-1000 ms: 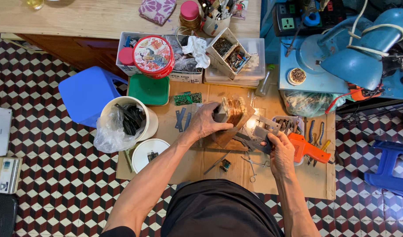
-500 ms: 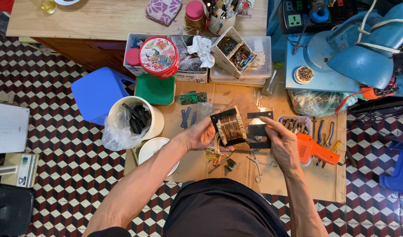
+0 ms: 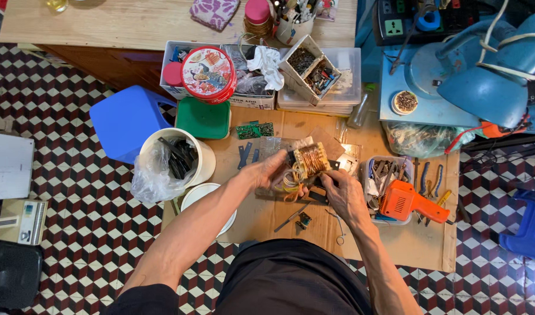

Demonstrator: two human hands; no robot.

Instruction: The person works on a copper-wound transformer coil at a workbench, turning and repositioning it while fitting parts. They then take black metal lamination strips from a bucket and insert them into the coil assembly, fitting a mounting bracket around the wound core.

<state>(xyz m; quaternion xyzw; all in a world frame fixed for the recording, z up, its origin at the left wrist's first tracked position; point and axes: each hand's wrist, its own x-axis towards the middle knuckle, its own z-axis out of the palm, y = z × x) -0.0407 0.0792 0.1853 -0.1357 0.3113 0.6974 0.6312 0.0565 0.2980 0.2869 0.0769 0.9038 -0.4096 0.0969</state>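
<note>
A blocky transformer with copper wire windings (image 3: 307, 161) is held over a sheet of brown cardboard (image 3: 395, 239) on the floor. My left hand (image 3: 273, 172) grips its left side, fingers curled around the coil and its loose yellowish wire loops. My right hand (image 3: 339, 191) holds the lower right side, on a dark metal piece beneath the coil. Both hands hold the part between them, just above the cardboard.
A white bucket lined with plastic (image 3: 175, 163) and a white lid (image 3: 204, 201) lie left. An orange glue gun (image 3: 408, 202) rests in a tool tray on the right. Green circuit boards (image 3: 255, 130), a blue stool (image 3: 129, 121), a round tin (image 3: 208, 73) and parts boxes (image 3: 311, 69) sit behind.
The coil has been turned and drawn closer in between both hands. My right hand has slid from the coil's right side to beneath it.
</note>
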